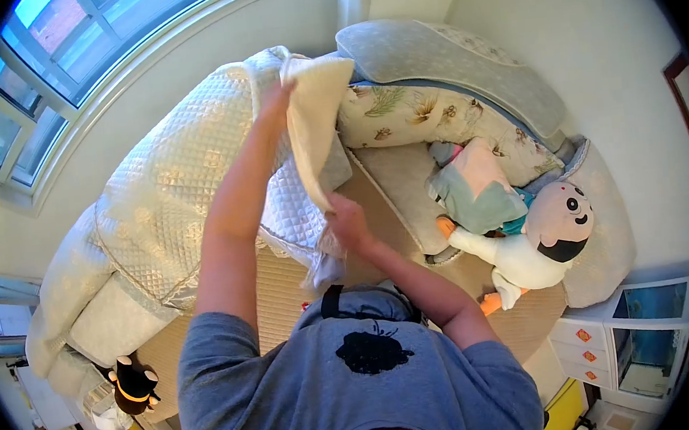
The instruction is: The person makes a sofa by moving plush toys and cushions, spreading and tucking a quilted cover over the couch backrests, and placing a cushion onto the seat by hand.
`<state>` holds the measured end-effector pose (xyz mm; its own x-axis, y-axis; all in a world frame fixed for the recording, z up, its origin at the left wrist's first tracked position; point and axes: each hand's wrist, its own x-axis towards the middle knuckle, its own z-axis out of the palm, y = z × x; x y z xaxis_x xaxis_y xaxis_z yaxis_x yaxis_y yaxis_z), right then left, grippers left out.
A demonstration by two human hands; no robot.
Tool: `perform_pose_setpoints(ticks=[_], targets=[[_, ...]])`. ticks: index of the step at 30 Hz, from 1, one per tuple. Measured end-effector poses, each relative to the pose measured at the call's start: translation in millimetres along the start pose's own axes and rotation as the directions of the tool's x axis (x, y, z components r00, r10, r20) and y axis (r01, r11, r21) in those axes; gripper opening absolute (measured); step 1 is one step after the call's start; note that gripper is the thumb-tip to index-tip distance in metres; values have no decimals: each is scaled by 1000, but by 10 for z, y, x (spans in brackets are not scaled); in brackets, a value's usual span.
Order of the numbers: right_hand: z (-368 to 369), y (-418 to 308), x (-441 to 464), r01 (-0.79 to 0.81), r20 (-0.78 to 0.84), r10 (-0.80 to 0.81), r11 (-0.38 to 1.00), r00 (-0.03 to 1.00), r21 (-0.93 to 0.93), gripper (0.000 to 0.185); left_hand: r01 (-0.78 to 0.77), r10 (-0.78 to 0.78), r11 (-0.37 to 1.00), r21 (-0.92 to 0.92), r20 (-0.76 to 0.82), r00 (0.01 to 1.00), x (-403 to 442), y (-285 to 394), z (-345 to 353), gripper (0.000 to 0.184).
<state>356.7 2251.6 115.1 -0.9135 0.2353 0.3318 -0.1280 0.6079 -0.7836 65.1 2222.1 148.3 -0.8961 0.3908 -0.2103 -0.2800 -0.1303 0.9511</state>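
One cream cloth (pixel 317 107) stretches between both hands, above the long seat (pixel 277 290). The left hand (pixel 277 102), farther off and slightly blurred, has its grip closed on the cloth's far left edge; the right hand (pixel 348 221), nearer, has its grip bunched tightly round the near end. Left of the cloth, a quilted cover (pixel 169 177) drapes over the sofa's back. To the right lie a floral cushion (pixel 434 117), a grey cushion (pixel 429 52) beyond it, and a plush doll (pixel 519 241) nearer.
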Motion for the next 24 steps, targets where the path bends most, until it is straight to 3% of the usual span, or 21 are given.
perform_pose_setpoints(ticks=[1, 2, 3, 4, 6, 7, 8, 9, 10, 11, 12, 13, 14, 16, 18, 19, 21, 24], targets=[[-49, 6, 38, -5, -4, 5, 1000, 1000, -2, 37, -229, 237, 961, 153, -39, 971, -147, 325, 116, 30], [-115, -13, 110, -138, -117, 146, 987, 982, 78, 37, -381, 391, 920, 88, -163, 906, -381, 625, 277, 24], [-180, -38, 192, -254, -217, 289, 951, 932, 174, 38, -475, 507, 862, 177, -313, 803, -590, 860, 349, 21], [-244, -78, 284, -257, -222, 293, 950, 930, 178, 38, -533, 580, 814, 229, -350, 735, -575, 904, 183, 20], [-352, -174, 402, 123, -338, -60, 978, 939, 169, 42, -631, 708, 704, 328, -405, 579, -1031, 1018, -181, 33], [-350, -238, 399, 120, -344, -53, 977, 938, 175, 42, -618, 710, 695, 367, -484, 511, -1247, 962, -417, 30], [-311, -323, 403, 239, -97, -228, 964, 969, 120, 42, -721, 629, 692, 36, -519, 578, -1720, 861, -718, 25], [-261, -381, 395, 367, 174, -378, 925, 909, 95, 43, -713, 553, 698, 63, -680, 482, -1804, 592, -1000, 25], [-145, -387, 349, 368, 174, -381, 924, 908, 102, 43, -665, 504, 743, 75, -716, 483, -1991, 389, -1191, 30], [19, -346, 265, 374, 384, -363, 926, 849, 48, 43, -579, 377, 814, 49, -803, 462, -2032, -53, -1556, 32], [170, -299, 181, 393, 579, -320, 920, 750, 0, 44, -462, 285, 887, 20, -811, 512, -2074, -575, -1940, 33], [274, -230, 107, 400, 589, -332, 916, 737, 16, 44, -428, 72, 854, -295, -748, 660, -2099, -1092, -2273, 34], [340, -138, 33, 362, 666, -271, 932, 695, 1, 43, -346, -110, 738, -579, -610, 785, -2115, -1478, -2512, 34], [403, -39, -111, 333, 745, -225, 943, 628, 4, 43, -233, -406, 625, -745, -565, 719, -2162, -1858, -2568, 34], [346, 61, -228, 297, 745, -201, 955, 636, 4, 41, -184, -392, 558, -809, -453, 801, -2186, -1997, -2644, 35], [298, 82, -262, 301, 753, -207, 954, 625, 13, 41, -196, -395, 555, -809, -463, 793, -2214, -1932, -2567, 35], [181, 131, -316, 176, 736, -135, 984, 663, 22, 41, -209, -246, 608, -766, -431, 868, -2227, -1715, -2392, 43], [34, 218, -355, 187, 732, -129, 982, 669, 2, 44, -167, -168, 608, -776, -331, 928, -2193, -1304, -2246, 52]])
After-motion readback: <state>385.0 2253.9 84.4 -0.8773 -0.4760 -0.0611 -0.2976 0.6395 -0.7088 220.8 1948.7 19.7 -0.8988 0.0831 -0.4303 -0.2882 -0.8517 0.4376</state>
